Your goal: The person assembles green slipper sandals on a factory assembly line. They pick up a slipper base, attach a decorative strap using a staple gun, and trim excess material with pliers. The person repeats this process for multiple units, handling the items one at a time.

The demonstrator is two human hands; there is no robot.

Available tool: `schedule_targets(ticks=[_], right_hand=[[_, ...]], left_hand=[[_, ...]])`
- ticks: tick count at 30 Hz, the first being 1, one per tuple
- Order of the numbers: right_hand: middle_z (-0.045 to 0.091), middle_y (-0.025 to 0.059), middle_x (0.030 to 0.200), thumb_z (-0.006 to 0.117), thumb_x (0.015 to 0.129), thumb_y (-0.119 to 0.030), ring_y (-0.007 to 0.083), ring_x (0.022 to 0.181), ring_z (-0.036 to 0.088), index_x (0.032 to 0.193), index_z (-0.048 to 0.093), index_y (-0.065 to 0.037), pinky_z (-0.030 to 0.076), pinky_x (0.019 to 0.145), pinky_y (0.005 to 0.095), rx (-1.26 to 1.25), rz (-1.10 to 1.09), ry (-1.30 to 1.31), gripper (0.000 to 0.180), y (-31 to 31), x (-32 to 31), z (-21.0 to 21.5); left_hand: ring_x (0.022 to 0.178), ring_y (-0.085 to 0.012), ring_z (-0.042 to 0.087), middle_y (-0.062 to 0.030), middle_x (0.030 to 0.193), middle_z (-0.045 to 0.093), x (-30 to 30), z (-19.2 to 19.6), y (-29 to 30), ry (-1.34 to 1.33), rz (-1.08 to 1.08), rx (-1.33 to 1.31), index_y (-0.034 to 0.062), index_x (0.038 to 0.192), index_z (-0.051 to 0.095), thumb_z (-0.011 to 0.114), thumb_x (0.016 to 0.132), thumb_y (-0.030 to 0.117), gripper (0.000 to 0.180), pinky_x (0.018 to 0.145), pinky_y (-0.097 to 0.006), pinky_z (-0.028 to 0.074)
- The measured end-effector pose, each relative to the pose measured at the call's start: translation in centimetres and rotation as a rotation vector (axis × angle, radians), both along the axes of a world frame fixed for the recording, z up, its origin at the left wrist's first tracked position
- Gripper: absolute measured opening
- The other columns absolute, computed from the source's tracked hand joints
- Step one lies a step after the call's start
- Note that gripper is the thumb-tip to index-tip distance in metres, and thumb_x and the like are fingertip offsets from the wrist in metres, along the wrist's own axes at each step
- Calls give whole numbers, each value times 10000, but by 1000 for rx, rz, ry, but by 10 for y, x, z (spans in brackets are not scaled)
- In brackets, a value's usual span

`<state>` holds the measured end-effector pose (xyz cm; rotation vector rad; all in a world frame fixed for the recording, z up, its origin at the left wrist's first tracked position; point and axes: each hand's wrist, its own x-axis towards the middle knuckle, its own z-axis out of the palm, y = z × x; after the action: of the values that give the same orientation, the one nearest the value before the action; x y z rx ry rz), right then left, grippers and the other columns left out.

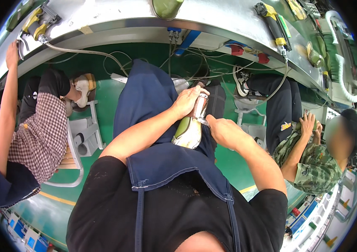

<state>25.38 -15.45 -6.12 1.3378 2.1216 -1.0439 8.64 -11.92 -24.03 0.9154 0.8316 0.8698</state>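
Across my lap lies a shoe upper [190, 136] stretched over a green last, its pale, whitish end toward my belly. A brown and silvery part of it shows at the far end. My left hand [188, 101] is closed round that far end and steadies it. At the shoe's right side, my right hand [225, 132] is closed on a small metal tool [202, 121], whose tip touches the shoe near its middle. The fingers hide most of the tool, so its exact kind cannot be made out. A dark blue apron [147, 96] covers my thighs under the shoe.
A metal workbench [115, 17] curves ahead, bearing another green last [166, 8] and yellow-black air tools [36, 23] with hoses. Cables hang beneath it. Co-workers sit close on both sides: one in a checked apron [48, 130], another in a camouflage shirt [315, 168].
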Motion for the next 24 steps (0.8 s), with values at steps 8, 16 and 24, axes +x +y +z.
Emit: schedule_targets(ticks=[8,16,24], right_hand=[[706,299,891,515,916,10,485,912,703,1060,509,24,537,802,574,33,27,18,144,-5,5,-7],[709,271,875,556,894,17,449,906,715,1052,509,18,552,791,548,51,116,3,166,0,4,4],[704,242,810,561,890,17,430,834,723,1033,506,7,562,740,534,105,146,64,154,0,14,-6]], left_hand=[[808,-100,623,-28,907,702,-4,6,-4,31,-17,-15,50,1183,734,375,1153,510,584,768,-269,522],[774,-91,610,-20,904,701,-4,6,-5,29,-10,10,51,1176,733,380,1160,479,556,736,-258,517],[801,-89,607,-18,902,693,0,4,-2,40,8,69,45,1177,731,371,1168,455,546,772,-259,518]])
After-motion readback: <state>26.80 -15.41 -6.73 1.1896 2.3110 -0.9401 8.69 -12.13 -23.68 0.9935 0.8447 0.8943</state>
